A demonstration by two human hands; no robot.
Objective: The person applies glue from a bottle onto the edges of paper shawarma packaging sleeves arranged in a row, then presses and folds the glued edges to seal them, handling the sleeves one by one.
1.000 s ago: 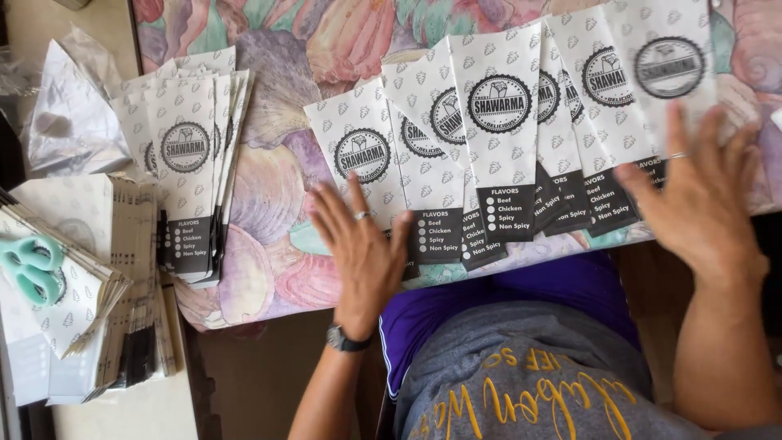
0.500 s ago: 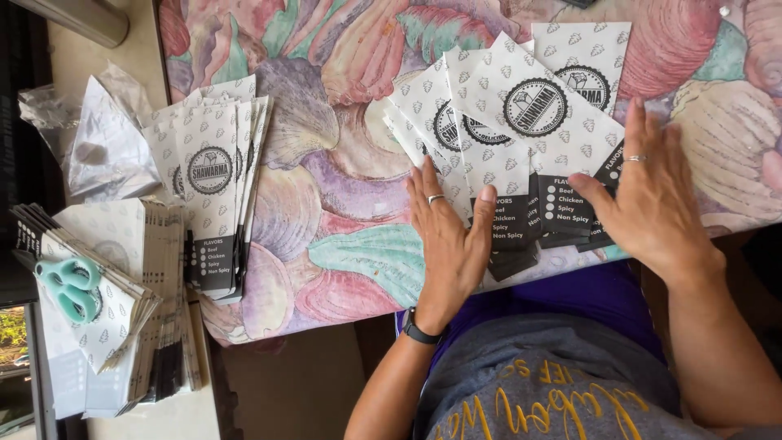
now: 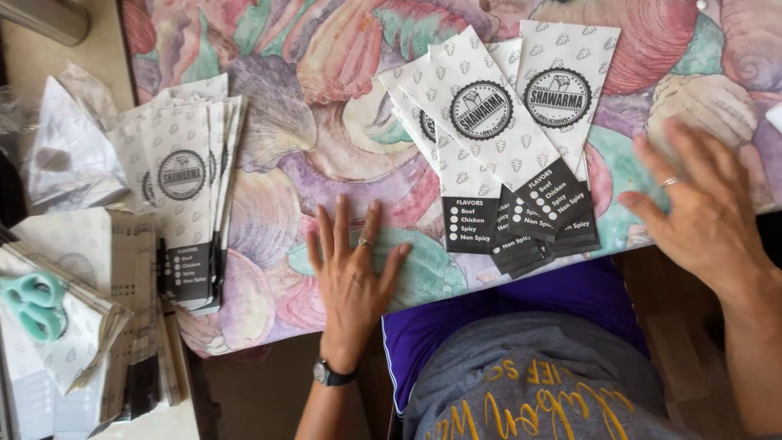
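Note:
Several white paper sleeves (image 3: 505,147) with a round black emblem and a black lower band lie gathered in an overlapping pile on the shell-patterned tablecloth (image 3: 309,138). My left hand (image 3: 352,277) rests flat on the cloth, fingers spread, just left of the pile and apart from it; it wears a ring and a wristwatch. My right hand (image 3: 705,212) hovers open to the right of the pile, ring on one finger, not touching the sleeves. Neither hand holds anything.
A second stack of the same sleeves (image 3: 187,195) lies at the left edge of the cloth. Further left, more paper sheets (image 3: 77,285) and teal-handled scissors (image 3: 34,303) sit on a side surface. My lap in a grey and purple garment (image 3: 529,367) is below the table edge.
The fanned-out row of sleeves has been pushed together into a tighter pile. Both hands have come off the sleeves; the left now lies flat on the cloth, the right sits further right.

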